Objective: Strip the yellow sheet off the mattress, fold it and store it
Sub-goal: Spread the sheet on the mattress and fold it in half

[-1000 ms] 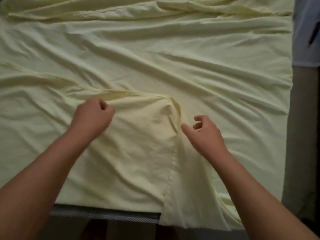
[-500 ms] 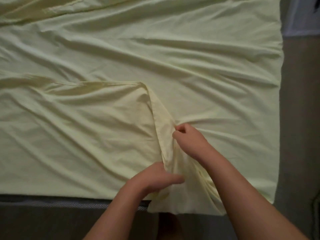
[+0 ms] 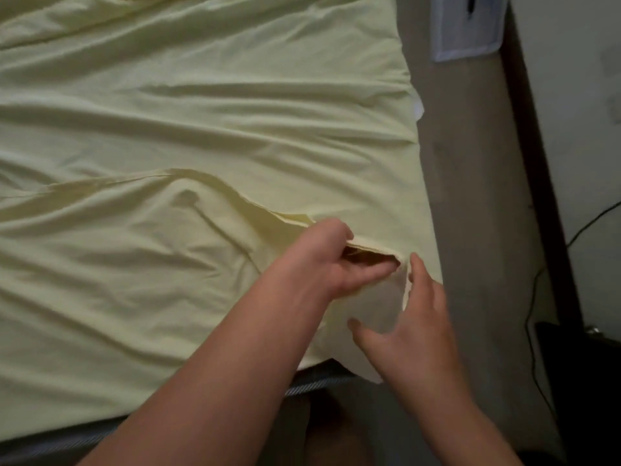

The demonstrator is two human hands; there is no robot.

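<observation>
2 hands at the yellow sheet (image 3: 201,112): left hand (image 3: 331,260) pinches its edge, right hand (image 3: 416,331) has fingers (image 3: 421,277) apart.

Dim, even light; soft shadows crease the yellow sheet (image 3: 201,112); right hand (image 3: 413,317) motion-blurred; four o'clock corner murky.

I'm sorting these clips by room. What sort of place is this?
Probably a bedroom: a yellow sheet lies spread over a mattress whose striped edge shows below, with bare floor alongside.
</observation>
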